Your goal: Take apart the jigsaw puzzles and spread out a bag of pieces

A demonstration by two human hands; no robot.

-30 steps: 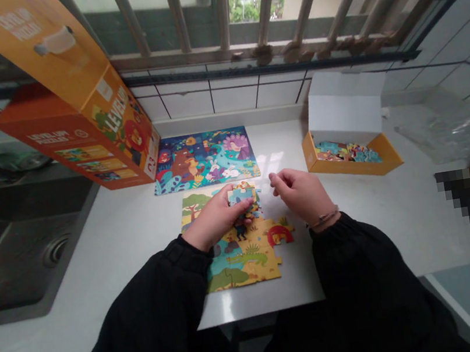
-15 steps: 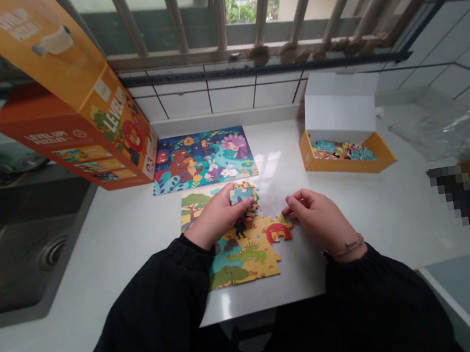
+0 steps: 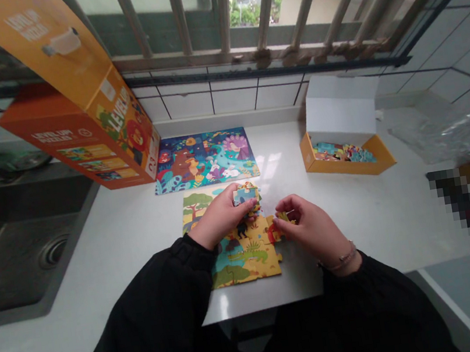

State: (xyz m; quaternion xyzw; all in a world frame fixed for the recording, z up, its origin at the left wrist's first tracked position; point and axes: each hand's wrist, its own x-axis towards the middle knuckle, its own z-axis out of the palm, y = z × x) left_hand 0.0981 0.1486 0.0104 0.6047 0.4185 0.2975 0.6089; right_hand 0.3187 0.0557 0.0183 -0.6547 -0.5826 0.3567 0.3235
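Observation:
My left hand is closed around a small stack of puzzle pieces, held over the partly joined savanna puzzle. A crocodile and trees show on this puzzle; my left hand and forearm cover part of it. At its right edge, my right hand has thumb and fingers closed on a yellow-green puzzle piece. Right below these fingertips lies the red-maned lion piece, partly hidden by my thumb.
A finished night-scene puzzle lies behind the savanna one. An open yellow box with loose pieces stands back right, beside clear plastic wrap. A tall orange puzzle box stands back left, next to the sink.
My right hand has moved left, in over the lion piece, and its fingers now cover part of it. My left hand keeps its hold on the stack, almost unmoved.

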